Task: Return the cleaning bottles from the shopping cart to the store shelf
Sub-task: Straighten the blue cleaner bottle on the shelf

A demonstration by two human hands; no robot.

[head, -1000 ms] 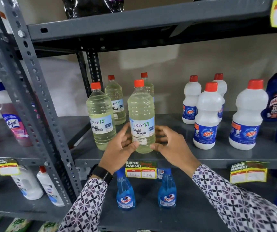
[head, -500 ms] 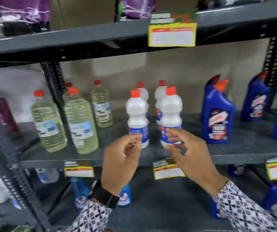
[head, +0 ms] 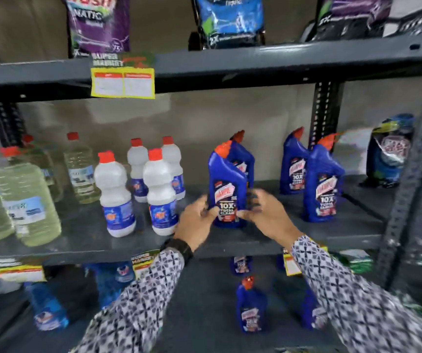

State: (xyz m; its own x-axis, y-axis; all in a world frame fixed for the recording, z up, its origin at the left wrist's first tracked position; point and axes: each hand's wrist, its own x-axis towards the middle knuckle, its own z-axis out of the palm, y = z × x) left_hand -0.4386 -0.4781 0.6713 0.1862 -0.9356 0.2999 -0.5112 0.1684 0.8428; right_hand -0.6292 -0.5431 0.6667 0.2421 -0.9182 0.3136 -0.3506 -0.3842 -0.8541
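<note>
A blue toilet-cleaner bottle [head: 226,179] with an orange-red cap stands upright on the grey middle shelf [head: 230,242], near its front edge. My left hand [head: 197,220] touches its lower left side and my right hand [head: 268,215] wraps its lower right side, so both hands clasp its base. A second blue bottle stands right behind it. Two more blue bottles [head: 322,184] stand further right. The shopping cart is out of view.
Several white bottles [head: 114,189] with red caps stand left of my hands, and pale yellow bottles [head: 26,200] further left. Detergent pouches [head: 99,24] sit on the top shelf. Blue bottles [head: 250,307] fill the lower shelf. A perforated upright post [head: 414,174] bounds the right side.
My view and both hands have shifted right along the shelf, from the yellow bottle past the white ones. Both hands now close around the blue toilet-cleaner bottle.
</note>
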